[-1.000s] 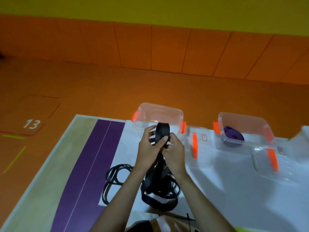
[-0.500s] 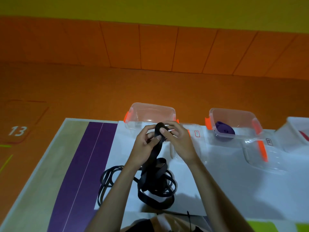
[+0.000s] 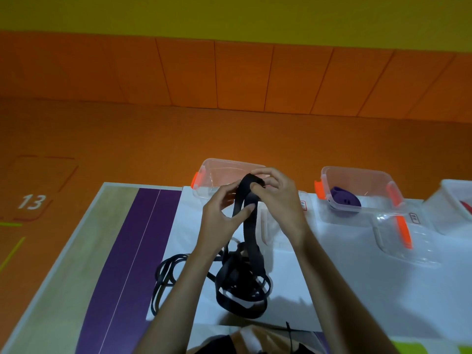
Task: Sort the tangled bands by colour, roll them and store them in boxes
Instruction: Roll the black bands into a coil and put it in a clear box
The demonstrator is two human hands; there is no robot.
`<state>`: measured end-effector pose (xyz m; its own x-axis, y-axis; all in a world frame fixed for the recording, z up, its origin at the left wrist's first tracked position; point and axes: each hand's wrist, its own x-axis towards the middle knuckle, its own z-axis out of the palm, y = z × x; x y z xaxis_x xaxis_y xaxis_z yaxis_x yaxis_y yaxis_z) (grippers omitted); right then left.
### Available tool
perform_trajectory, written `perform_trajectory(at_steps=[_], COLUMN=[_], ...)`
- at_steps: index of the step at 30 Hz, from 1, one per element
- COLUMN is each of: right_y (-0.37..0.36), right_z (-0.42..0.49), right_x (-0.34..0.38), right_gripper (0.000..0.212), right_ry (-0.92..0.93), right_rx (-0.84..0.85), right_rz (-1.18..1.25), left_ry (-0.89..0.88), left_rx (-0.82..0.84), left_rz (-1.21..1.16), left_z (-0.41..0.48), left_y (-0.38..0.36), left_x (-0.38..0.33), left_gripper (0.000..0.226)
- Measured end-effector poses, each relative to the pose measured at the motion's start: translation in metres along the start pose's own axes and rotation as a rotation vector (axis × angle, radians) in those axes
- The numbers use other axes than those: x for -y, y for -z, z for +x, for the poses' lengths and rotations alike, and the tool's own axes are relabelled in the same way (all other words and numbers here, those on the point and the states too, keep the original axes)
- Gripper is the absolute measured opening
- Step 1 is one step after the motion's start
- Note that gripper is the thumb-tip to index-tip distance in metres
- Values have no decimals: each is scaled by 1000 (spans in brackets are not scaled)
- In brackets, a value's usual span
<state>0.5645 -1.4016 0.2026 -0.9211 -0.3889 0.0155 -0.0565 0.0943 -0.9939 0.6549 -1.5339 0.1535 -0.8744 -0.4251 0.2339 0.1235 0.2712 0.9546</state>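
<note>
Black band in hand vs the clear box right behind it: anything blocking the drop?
Nothing visible. The left hand and right hand hold the top loop of the black band just in front of the open clear box. Only snag: its tail runs down into the tangle below.

A second ago both hands were pressed together round the rolled end of the black band, the left thumb lying across its front. Since then the right hand has come over the top of the roll, its fingers curled over it and its thumb on the front. The left hand has dropped lower and now pinches the strap under the roll. The view has swung right, so more of a white box shows at the right edge.
</note>
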Motion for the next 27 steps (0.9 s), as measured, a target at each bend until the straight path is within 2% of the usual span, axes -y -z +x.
perform_trajectory(at_steps=[8, 12, 17, 22, 27], right_y=[6, 5, -2, -4, -3], right_z=[-6, -11, -17, -18, -14], right_x=[9, 9, 8, 9, 14], right_gripper=[27, 26, 21, 16, 17], right_ry=[10, -36, -76, -104, -171], right_rx=[46, 41, 49, -46, -57], right_rz=[-128, -66, 65, 193, 452], left_ry=[-11, -38, -61, -64, 47], left_rx=[-76, -111, -40, 41, 112], left_rz=[-29, -60, -57, 11, 36], left_z=[-4, -8, -12, -11, -10], left_y=[-8, -8, -5, 3, 15], left_x=[-1, 3, 4, 8, 27], left_gripper=[48, 40, 30, 41, 59])
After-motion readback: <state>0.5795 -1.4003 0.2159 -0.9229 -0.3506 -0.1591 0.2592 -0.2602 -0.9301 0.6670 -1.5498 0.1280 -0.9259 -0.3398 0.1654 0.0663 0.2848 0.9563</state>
